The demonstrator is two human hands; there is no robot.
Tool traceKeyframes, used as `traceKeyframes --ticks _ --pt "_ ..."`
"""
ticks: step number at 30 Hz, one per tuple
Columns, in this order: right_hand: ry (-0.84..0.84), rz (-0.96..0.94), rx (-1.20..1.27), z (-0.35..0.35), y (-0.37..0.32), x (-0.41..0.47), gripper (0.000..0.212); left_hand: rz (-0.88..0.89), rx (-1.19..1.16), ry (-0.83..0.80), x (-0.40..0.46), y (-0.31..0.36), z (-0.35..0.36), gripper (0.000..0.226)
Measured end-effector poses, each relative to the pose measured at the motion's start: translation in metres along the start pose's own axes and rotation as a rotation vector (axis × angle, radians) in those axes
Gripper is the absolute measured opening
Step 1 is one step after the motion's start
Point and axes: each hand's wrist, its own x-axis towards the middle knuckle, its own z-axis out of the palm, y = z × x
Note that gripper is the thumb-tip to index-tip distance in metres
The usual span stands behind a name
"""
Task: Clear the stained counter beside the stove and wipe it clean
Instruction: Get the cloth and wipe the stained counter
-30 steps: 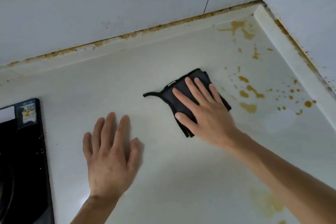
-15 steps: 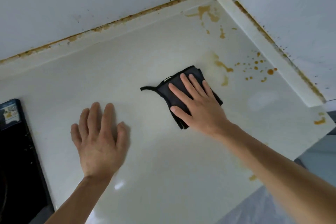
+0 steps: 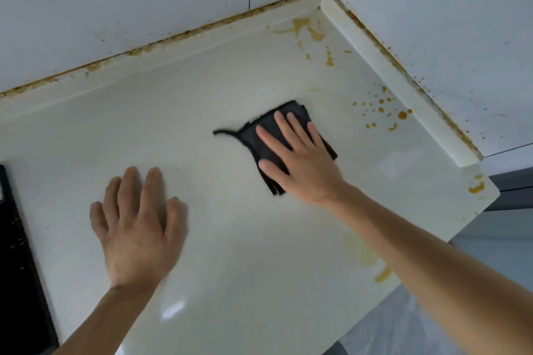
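On the pale cream glossy counter [image 3: 219, 95] lies one folded black cleaning cloth [image 3: 259, 138], with a single thin strap curling out from its left corner. Two bare hands are in view. The right hand [image 3: 300, 164] lies flat on top of the cloth, fingers straight and slightly fanned, palm pressing it down onto the surface; nothing is curled round it. The cloth shows beyond the fingertips and to the left of the thumb, and a strip of its folded layers sticks out below the thumb. The left hand [image 3: 135, 228] rests palm-down on the bare counter, fingers straight and a little apart, holding nothing, well to the left of the cloth and nearer the person.

One black stove top [image 3: 17, 253] shows at the left edge, near the left hand but not touching it.

Orange-brown stains sit in four groups: smears in the back corner [image 3: 305, 27], a scatter of small drops [image 3: 380, 112] to the right of the cloth, a mark at the counter's right corner [image 3: 477, 186], and a faint patch with a darker streak [image 3: 375, 265] by the front edge just beside the right forearm. Brown grime lines the seam [image 3: 161, 40] under the white wall tiles [image 3: 115, 3].
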Motion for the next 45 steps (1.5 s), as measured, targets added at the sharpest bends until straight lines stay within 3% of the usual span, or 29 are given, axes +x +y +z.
traceKeyframes --ticks 2,6,10,13,18,23,28,31,36,45 --pt "-0.012 -0.055 -0.019 -0.001 0.026 -0.021 0.066 -0.005 -0.004 -0.014 -0.001 0.001 0.0 0.059" --pt "-0.031 0.173 0.003 -0.01 0.077 0.002 0.067 -0.046 -0.004 -0.045 0.002 0.008 -0.003 0.061" --pt "0.007 0.288 0.065 -0.015 0.068 0.079 0.069 0.033 -0.021 -0.055 0.014 0.059 0.001 0.061" --pt "0.006 0.23 0.08 -0.013 0.051 0.105 0.068 0.115 -0.035 -0.119 0.036 0.118 0.02 0.067" --pt "0.012 -0.16 -0.001 -0.016 0.102 0.058 0.065 0.136 0.077 -0.085 0.069 0.157 0.044 0.056" --pt "0.002 -0.011 -0.012 -0.022 0.139 0.106 0.067 0.136 0.108 0.001 0.069 0.156 0.055 0.052" --pt "0.03 0.088 0.074 -0.018 0.093 0.17 0.069 0.105 0.06 0.003 0.067 0.154 0.057 0.058" --pt "0.039 -0.103 0.045 -0.014 0.07 0.165 0.068 0.096 0.053 0.006 0.066 0.15 0.06 0.061" --pt "0.057 -0.506 0.009 -0.016 0.109 0.128 0.064 0.097 0.059 0.029 0.066 0.147 0.065 0.062" --pt "-0.197 -0.736 0.091 -0.043 0.137 0.134 0.063 0.111 0.058 0.081 0.067 0.146 0.068 0.06"
